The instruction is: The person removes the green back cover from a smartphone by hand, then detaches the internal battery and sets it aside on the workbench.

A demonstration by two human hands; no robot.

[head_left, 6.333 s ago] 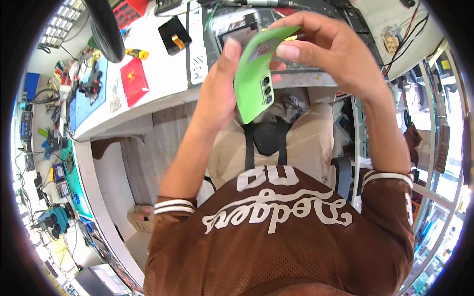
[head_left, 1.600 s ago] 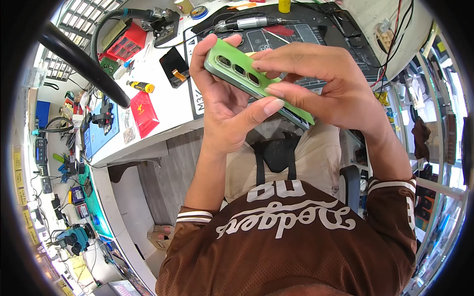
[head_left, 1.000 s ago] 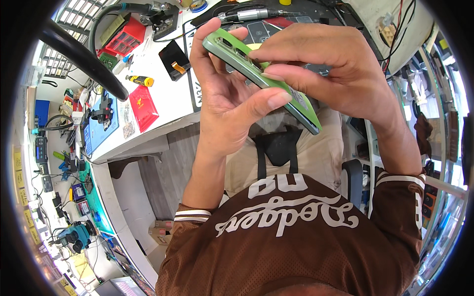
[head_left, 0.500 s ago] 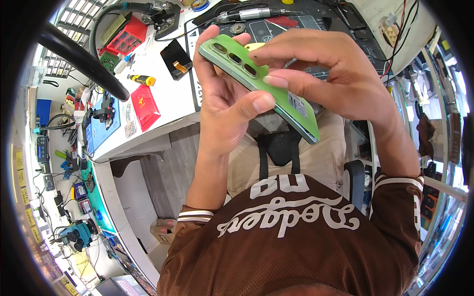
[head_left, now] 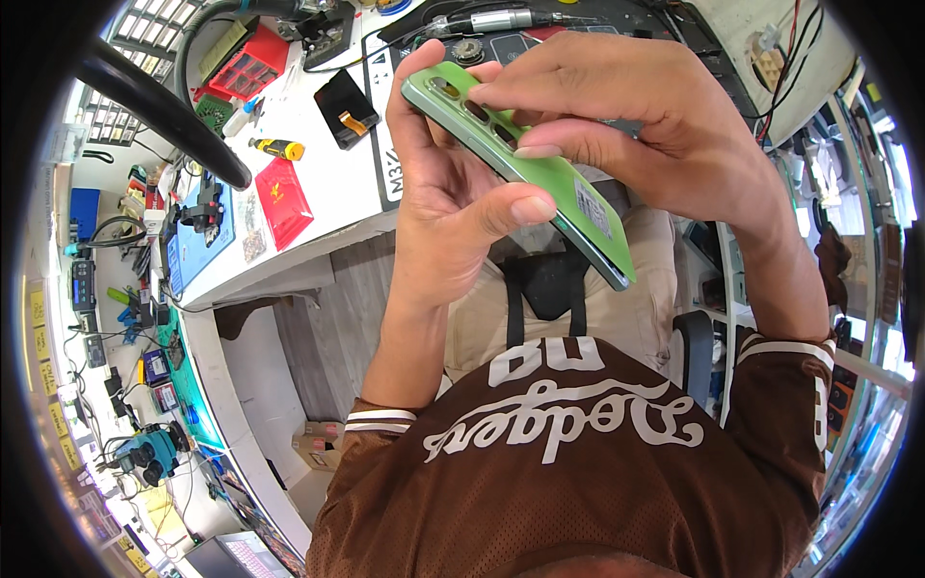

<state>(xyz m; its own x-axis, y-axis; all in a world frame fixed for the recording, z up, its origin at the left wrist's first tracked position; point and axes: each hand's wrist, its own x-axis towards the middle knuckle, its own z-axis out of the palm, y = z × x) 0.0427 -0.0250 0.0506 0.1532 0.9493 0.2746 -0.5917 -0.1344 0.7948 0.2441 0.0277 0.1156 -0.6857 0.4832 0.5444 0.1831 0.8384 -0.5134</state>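
A green phone is tilted in front of me, its back turned up. Three oval camera openings run along its upper end, and a pale label is on its lower back. My left hand is closed around the upper end, thumb along the near edge and fingertips showing past the far side. A dark line runs between the green back and the frame near the lower end. My right hand is bent over the back, its index fingertip by the camera openings and its thumb lower down. The other right fingers are partly hidden.
On the white bench are a phone screen with an orange flex cable, a yellow-black tool, a red packet and a red drawer box. A pen-shaped power tool lies behind my hands. A black lamp arm slants across the left.
The phone and both hands have shifted slightly right and down. The right index fingertip now lies nearer the upper camera openings. A yellow patch beside the right fingers is no longer visible.
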